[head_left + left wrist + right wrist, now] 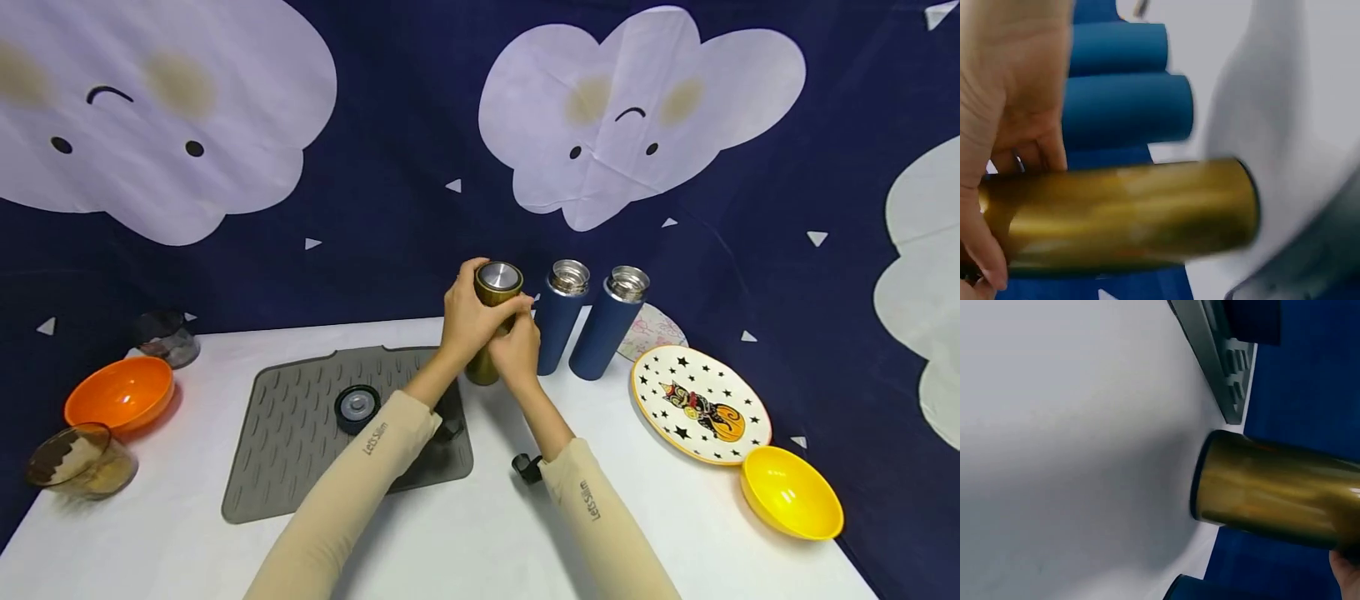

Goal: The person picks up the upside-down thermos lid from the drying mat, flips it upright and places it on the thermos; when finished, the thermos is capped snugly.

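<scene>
A gold-coloured vacuum flask (482,367) with a steel-topped cap (500,276) stands upright between both hands in the head view. My left hand (468,312) grips it near the top, thumb across the front. Lower down, my right hand (516,350) holds its right side, close under the left thumb. The flask's body (1129,215) runs sideways through the left wrist view, and its base (1210,478) is over the white table in the right wrist view. Just right of it stand two navy flasks (558,321) (609,333) with bare steel mouths.
A grey drying mat (288,442) lies at left, bearing a round black piece with a grey centre (357,407). Further left are an orange bowl (120,396), a brown glass (93,467) and a dark glass (168,340). A star-patterned plate (701,404) and yellow bowl (791,492) sit right.
</scene>
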